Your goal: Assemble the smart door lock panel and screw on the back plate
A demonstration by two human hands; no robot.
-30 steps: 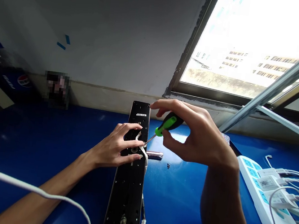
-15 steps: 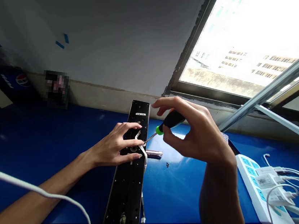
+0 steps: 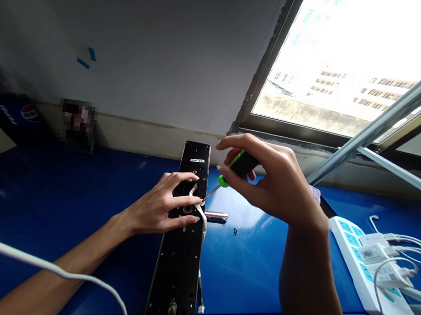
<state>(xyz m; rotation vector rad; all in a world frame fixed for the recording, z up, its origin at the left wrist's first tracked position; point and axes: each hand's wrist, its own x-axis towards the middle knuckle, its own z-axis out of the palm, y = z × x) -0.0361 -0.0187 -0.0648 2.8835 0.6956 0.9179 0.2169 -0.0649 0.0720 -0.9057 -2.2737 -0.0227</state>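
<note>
A long black metal panel (image 3: 179, 256) lies lengthwise in front of me on the blue table. My left hand (image 3: 162, 202) rests across its upper half with fingers spread, pressing on a white-wrapped cable (image 3: 202, 213). In my right hand (image 3: 269, 180) is a screwdriver (image 3: 243, 162) with a black and green handle, held between thumb and fingers. Its shaft slants down to the panel's right edge, where the tip meets a small spot beside my left fingertip. Whether a screw sits under the tip, I cannot tell.
Several tiny dark screws (image 3: 235, 231) lie right of the panel, near a pinkish metallic bar (image 3: 217, 217). A white power strip (image 3: 361, 268) with plugged-in chargers stands at the right. A white cable (image 3: 65, 273) crosses the lower left. Metal struts (image 3: 354, 144) slant before the window.
The screwdriver handle has turned in my right hand, showing more green, and my thumb has shifted left along it. My left hand and the panel keep their places.
</note>
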